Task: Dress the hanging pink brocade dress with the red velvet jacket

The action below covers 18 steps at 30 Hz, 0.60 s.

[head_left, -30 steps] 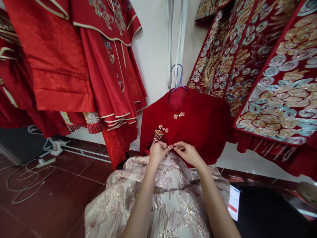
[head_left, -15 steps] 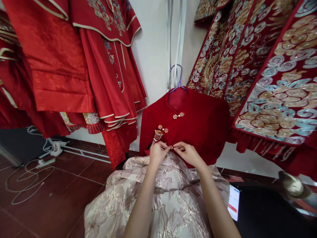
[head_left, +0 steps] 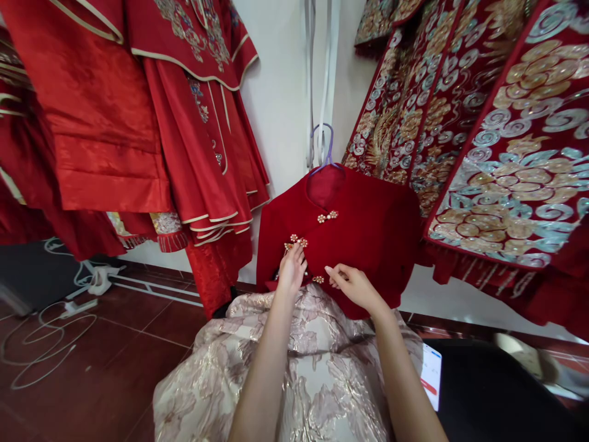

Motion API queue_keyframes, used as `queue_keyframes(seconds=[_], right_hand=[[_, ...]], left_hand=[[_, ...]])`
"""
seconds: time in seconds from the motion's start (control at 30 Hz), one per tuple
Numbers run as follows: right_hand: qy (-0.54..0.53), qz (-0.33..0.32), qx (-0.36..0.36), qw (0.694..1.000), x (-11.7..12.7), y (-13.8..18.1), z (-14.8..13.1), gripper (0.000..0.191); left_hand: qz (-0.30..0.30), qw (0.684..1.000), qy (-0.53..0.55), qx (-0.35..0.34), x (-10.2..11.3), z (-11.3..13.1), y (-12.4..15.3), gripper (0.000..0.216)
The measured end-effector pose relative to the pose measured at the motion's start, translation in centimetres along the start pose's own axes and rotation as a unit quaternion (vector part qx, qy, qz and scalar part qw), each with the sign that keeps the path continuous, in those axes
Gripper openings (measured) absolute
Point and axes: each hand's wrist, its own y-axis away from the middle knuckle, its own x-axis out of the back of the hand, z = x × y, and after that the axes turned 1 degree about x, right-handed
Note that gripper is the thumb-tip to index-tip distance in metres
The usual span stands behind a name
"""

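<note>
Behind the red jacket [head_left: 377, 227], a white wall [head_left: 280, 92] is flanked by hanging garments [head_left: 110, 129]; the jacket itself is hung from a purple hanger [head_left: 330, 147], and patterned cloth [head_left: 317, 374] is spread below and in front of it. On the jacket's front, the left hand [head_left: 291, 268] is held with fingers raised at the side clasp [head_left: 300, 241]; whether anything is gripped cannot be told. The right hand [head_left: 352, 283] is loosely curled, nothing seen in it, just beside the jacket's lower clasp [head_left: 318, 280], of which only one flower is made out. Beads could be snagged or stitches loosened by a caught fingertip, and the jacket could be dragged askew on its hanger by a sharp tug.
</note>
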Motion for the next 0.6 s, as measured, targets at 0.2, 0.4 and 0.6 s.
queue_keyframes(seconds=[0.2, 0.4, 0.6], right_hand=[[-0.023, 0.013, -0.016, 1.000, 1.3, 0.2, 0.5, 0.043], [-0.034, 0.016, -0.016, 0.999, 1.7, 0.2, 1.1, 0.042], [-0.025, 0.012, -0.006, 1.000, 1.5, 0.1, 1.3, 0.042]], left_hand=[[0.029, 0.999, 0.005, -0.013, -0.4, -0.1, -1.3, 0.005], [0.045, 0.994, -0.089, -0.047, -0.2, 0.1, -1.4, 0.012], [0.044, 0.987, -0.132, -0.079, 0.3, -0.1, -1.9, 0.020]])
